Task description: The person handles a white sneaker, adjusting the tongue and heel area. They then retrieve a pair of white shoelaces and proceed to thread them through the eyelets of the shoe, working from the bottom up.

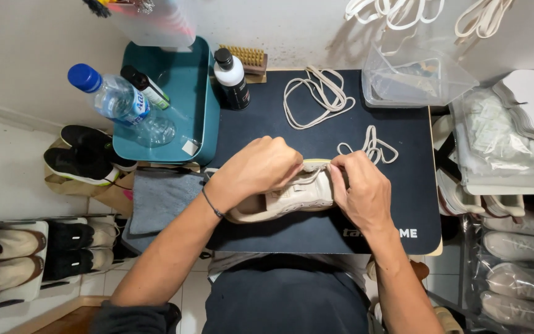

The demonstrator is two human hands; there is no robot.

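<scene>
Cream leather low-top sneaker lying sideways mid-surface, below loose white laces. Left hand clenched over the collar; right hand fingers pinching at its tongue. Best held steady, pulling gently and evenly.

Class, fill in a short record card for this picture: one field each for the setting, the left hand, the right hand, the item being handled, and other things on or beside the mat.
setting: dark mat on a small table
left hand: gripping the shoe from above
right hand: pinching at the shoe's front
item: cream shoe, lying on its side
loose items: two white laces
beside the mat: teal tray, water bottle, black bottle, brush, grey cloth
</scene>
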